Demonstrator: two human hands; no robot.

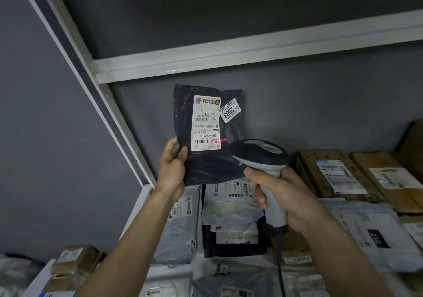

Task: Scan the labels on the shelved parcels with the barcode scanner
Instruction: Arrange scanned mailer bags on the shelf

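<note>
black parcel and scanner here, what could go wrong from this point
1. The red scan line sits at the right end of the lower barcode on the shipping label and runs off onto the bag, so the read may fail.
2. The left hand pinches only the black parcel by its left edge; the soft bag could sag or slip.
3. The barcode scanner cable trails over the shelved parcels and might snag.

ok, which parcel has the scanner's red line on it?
The black mailer held up by the left hand; red line crosses its label's bottom barcode. The other parcels lie on the shelf, unlit.
</note>
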